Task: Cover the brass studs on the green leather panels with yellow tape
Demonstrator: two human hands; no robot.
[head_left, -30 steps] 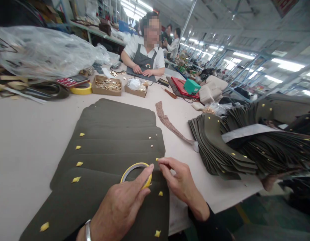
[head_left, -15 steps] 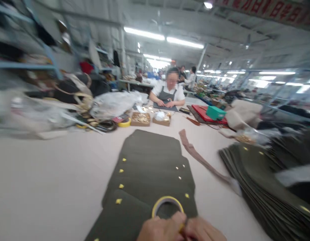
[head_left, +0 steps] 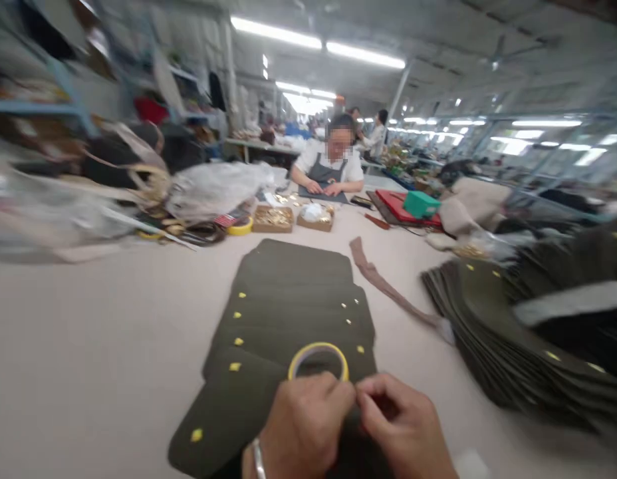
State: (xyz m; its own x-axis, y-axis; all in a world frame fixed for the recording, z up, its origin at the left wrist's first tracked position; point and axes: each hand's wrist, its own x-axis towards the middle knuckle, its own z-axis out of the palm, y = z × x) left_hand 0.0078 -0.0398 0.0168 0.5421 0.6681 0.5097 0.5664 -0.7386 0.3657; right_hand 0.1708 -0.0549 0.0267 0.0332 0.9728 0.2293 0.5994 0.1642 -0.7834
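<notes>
My left hand (head_left: pixel 308 416) is closed around the lower side of a roll of yellow tape (head_left: pixel 318 347), whose upper ring shows above the knuckles. Thumb and forefinger of my right hand (head_left: pixel 405 419) pinch together beside it, nearly touching the left fingers. Whatever lies between those fingertips is too small to make out. Beneath both hands are dark olive fabric panels (head_left: pixel 288 266), overlapping one another on the table. Small yellow tape pieces (head_left: pixel 235 366) sit along their left side, with one on the right. A few tiny pale spots (head_left: pixel 348 322) show near the right edge.
To the right, a thick stack of olive panels (head_left: pixel 488 332) lies beside a brown strip (head_left: pixel 388 289). Two boxes of gold-coloured parts (head_left: pixel 272 218), another yellow tape roll (head_left: pixel 240 227) and clear plastic bags (head_left: pixel 219 193) stand farther back. A co-worker (head_left: pixel 328 169) sits across the table (head_left: pixel 89 346).
The view has tilted down, so both hands and more of the nearest panel show. The tape roll appears higher in view, and my right fingers have drawn slightly apart from the left.
</notes>
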